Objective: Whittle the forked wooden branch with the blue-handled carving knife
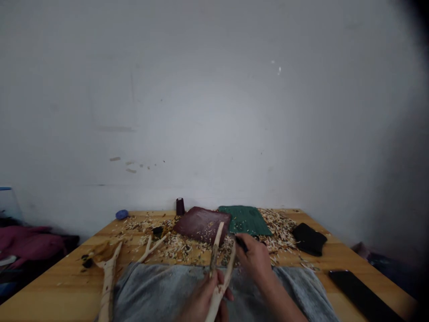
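My left hand (203, 295) is wrapped round a forked stick (229, 273) low in the middle of the head view. The right prong is pale, peeled wood, while dark bark covers part of the left prong. My right hand (257, 258) is closed on a knife (241, 243) with a black handle, close by the tip of the right prong. Most of the blade is hidden or blurred, so I cannot tell whether it touches the wood. Beneath both hands lies a grey cloth (167, 281).
Wood shavings (181, 248) litter the wooden table (60, 290). Two more forked sticks, one large (107, 281) and one small (150, 250), lie left. Behind are a maroon sheet (197, 223), green sheet (248, 219) and thread spool (180, 206). Black cloth (309, 239) and a dark flat slab (362, 295) lie right.
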A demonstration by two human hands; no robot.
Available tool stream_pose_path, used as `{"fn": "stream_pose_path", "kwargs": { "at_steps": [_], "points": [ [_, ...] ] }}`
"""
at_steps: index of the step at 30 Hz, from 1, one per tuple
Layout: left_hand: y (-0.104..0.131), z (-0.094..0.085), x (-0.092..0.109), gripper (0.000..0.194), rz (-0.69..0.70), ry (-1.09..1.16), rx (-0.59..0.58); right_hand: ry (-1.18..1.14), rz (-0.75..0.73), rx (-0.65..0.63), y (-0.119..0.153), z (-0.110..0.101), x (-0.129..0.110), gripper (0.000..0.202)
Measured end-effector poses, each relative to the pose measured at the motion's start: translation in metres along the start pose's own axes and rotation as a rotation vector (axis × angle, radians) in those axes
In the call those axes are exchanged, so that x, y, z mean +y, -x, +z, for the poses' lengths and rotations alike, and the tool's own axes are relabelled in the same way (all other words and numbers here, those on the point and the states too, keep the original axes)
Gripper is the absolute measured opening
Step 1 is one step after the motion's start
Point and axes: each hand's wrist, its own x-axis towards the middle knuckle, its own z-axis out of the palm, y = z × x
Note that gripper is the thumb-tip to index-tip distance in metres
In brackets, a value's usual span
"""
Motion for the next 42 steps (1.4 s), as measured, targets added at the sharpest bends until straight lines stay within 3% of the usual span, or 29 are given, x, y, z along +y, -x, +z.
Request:
{"fn": "stream_pose_path", "kwargs": {
  "at_steps": [4,9,11,14,18,23,34,42],
  "points": [
    [0.002,-0.002,0.007,0.04,-0.021,0.175,-0.131,0.144,0.196,0.13,-0.009,-0.009,0.023,0.033],
    [0.006,0.002,0.013,0.041,-0.032,0.194,-0.179,0.167,0.295,0.086,-0.011,-0.013,0.024,0.032],
    [0.008,0.003,0.013,0.04,-0.021,0.176,-0.163,0.151,0.234,0.021,-0.008,-0.011,0.013,0.031],
    [0.011,0.002,0.013,0.032,-0.002,0.093,-0.049,0.146,0.033,-0.095,-0.001,-0.005,-0.007,0.022],
    [0.012,-0.001,0.012,0.031,0.012,-0.158,0.04,0.268,-0.144,-0.235,0.006,0.001,-0.026,0.018],
    [0.01,-0.003,0.01,0.031,0.036,-0.315,0.165,0.341,-0.184,-0.272,0.01,0.006,-0.03,0.016],
    [0.009,-0.003,0.006,0.023,0.05,-0.413,0.243,0.451,-0.161,-0.334,0.008,0.01,-0.033,0.021],
    [0.003,-0.007,0.004,0.026,-0.029,-0.54,0.263,0.506,-0.116,-0.333,0.011,0.026,-0.024,0.024]
  ]
}}
